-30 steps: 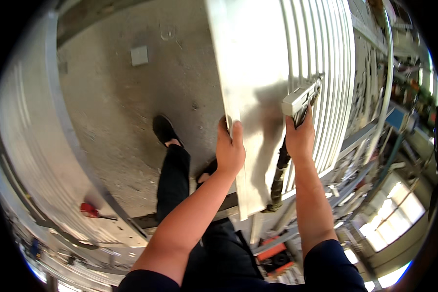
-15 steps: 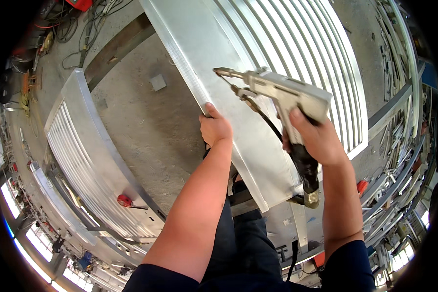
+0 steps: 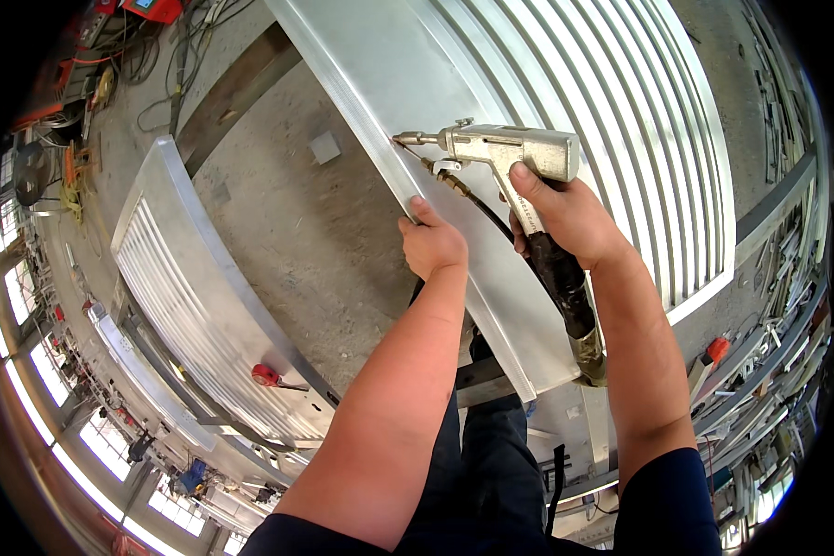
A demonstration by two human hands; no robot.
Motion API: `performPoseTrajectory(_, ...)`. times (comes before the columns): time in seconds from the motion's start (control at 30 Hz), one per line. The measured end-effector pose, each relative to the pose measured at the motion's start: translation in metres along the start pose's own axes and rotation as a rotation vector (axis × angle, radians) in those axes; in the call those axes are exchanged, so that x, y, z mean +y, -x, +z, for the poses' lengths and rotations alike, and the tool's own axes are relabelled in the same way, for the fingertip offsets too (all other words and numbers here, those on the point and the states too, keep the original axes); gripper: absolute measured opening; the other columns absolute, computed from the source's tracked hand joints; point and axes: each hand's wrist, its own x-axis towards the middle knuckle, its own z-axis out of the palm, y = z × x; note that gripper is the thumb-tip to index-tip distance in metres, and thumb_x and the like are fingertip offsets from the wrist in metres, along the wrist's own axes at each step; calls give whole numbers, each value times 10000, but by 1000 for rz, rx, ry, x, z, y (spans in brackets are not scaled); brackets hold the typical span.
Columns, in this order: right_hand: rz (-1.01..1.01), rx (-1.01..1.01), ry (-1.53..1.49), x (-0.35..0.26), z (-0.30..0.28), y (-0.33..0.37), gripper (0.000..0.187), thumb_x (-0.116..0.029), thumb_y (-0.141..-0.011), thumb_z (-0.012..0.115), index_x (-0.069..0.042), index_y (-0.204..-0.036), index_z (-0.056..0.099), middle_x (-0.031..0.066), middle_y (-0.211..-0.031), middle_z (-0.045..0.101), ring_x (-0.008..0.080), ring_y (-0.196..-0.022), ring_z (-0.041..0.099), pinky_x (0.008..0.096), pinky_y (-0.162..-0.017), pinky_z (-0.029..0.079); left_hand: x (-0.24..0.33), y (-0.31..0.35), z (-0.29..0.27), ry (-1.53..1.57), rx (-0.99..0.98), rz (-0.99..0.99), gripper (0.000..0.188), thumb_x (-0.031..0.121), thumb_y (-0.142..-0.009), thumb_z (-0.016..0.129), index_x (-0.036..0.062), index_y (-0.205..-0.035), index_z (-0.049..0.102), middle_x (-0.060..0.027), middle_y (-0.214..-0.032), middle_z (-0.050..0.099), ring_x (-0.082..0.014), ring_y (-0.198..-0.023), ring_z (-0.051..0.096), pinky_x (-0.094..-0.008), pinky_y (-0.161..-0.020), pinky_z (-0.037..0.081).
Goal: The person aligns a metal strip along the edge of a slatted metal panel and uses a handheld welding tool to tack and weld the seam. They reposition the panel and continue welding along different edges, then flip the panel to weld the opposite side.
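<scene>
My right hand (image 3: 570, 218) wraps round the grip of a silver pistol-shaped welding gun (image 3: 519, 148), its thumb on the back of the handle. A thin feed tube with a brass fitting (image 3: 452, 182) runs below the nozzle. The gun's tip points left and sits at the near-left folded edge of a large ribbed metal panel (image 3: 380, 56); whether it touches, I cannot tell. Black wrapping covers the lower handle and cable (image 3: 565, 292). My left hand (image 3: 434, 243) grips that same edge just below the tip, thumb on top, fingers curled under and partly hidden.
A second ribbed panel (image 3: 195, 213) lies on the left, with a red round-headed tool (image 3: 266, 374) on it. Dark steel beams (image 3: 227, 93) support the work. Red equipment and cables (image 3: 181, 56) stand at the far left; metal strips (image 3: 769, 371) are piled at right.
The welding gun has moved left and levelled out, bringing its tip to the panel's edge. My left hand keeps its hold on the edge. The whole view has shifted slightly.
</scene>
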Motion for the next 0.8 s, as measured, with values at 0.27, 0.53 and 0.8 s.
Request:
performPoseTrajectory(0.27, 22, -28, 6, 1, -2, -8, 455, -476, -961, 621, -24, -983, 574, 82, -681, 603, 171, -520, 599, 310, -491, 497, -1, -3, -2, 1, -32, 3, 821, 607, -1012, 246, -127, -1293, 483, -310, -1095, 662, -485, -1023, 631, -535, -890, 497)
performPoseTrajectory(0.53, -7, -27, 25, 4, -1, -12, 533, -536, -936, 633, -5, -931, 592, 71, -673, 590, 153, -524, 596, 316, -507, 492, -4, -5, 0, -2, -37, 1, 839, 608, -1010, 250, -139, -1325, 462, -326, -1133, 645, -484, -1078, 611, -527, -929, 484)
performPoseTrajectory(0.8, -19, -56, 67, -2, -3, -11, 419, -455, -977, 604, -37, -966, 572, 68, -664, 594, 156, -517, 595, 304, -488, 492, -4, -6, 1, -25, -13, 2, 722, 578, -1019, 266, -66, -1194, 541, -303, -1043, 669, -490, -993, 630, -556, -865, 485)
